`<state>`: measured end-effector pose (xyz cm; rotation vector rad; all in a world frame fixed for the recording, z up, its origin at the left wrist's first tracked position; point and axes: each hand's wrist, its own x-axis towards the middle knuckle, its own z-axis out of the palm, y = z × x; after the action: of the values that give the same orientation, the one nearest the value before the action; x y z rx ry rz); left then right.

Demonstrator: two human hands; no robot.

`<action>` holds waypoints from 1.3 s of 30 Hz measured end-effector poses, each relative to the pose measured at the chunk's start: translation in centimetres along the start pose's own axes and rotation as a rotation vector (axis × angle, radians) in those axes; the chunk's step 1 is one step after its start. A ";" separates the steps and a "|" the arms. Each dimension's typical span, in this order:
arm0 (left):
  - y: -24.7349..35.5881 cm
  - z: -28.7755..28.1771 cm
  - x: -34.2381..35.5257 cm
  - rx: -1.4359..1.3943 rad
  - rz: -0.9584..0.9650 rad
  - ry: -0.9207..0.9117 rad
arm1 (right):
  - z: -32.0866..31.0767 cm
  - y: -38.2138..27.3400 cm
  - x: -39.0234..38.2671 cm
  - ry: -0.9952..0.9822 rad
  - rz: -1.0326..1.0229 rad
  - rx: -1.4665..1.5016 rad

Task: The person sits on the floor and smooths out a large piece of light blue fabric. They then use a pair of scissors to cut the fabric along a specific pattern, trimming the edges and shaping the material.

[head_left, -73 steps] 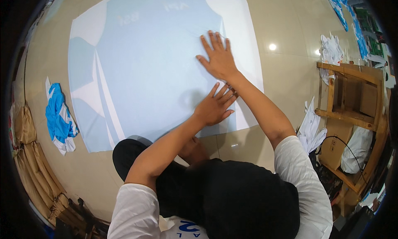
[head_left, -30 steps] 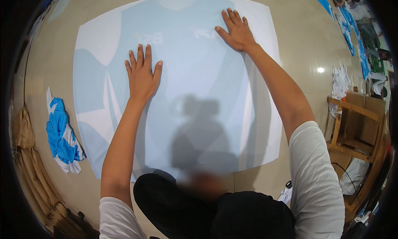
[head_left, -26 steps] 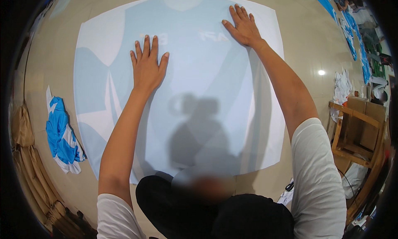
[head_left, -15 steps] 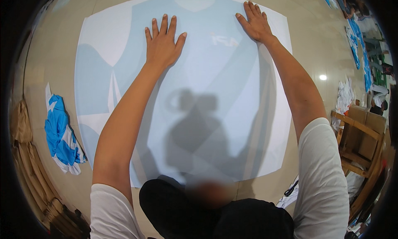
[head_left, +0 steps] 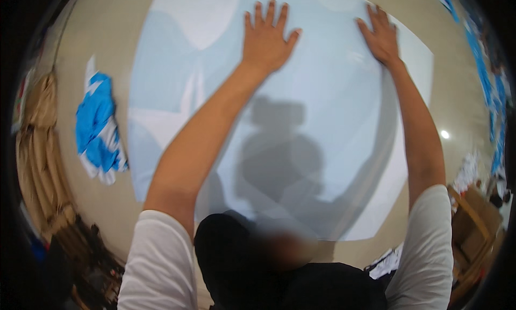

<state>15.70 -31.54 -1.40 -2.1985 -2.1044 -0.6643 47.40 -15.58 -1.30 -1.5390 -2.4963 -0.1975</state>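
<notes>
A large pale blue sheet point(head_left: 301, 148) is spread flat on the floor point(head_left: 97, 57). It is pressed near its far edge by the left hand point(head_left: 267, 38) and right hand point(head_left: 380, 34), fingers splayed, nothing pinched. Smoothing seems underway; even outward strokes are called for next.

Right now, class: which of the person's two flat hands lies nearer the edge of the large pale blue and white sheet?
The right hand: it presses near the pale sheet's right side, while the left hand lies nearer its middle.

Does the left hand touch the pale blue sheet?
Touching. The head view shows the left hand pressed flat, fingers spread, on the sheet.
</notes>
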 end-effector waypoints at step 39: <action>-11.5 -15.7 -24.3 0.123 -0.312 -0.176 | -9.5 -15.4 -24.2 -0.138 0.108 0.159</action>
<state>0.32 -58.35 2.07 -1.9493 -2.5309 -0.3491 45.21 -45.56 2.00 -1.6662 -2.4523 0.1244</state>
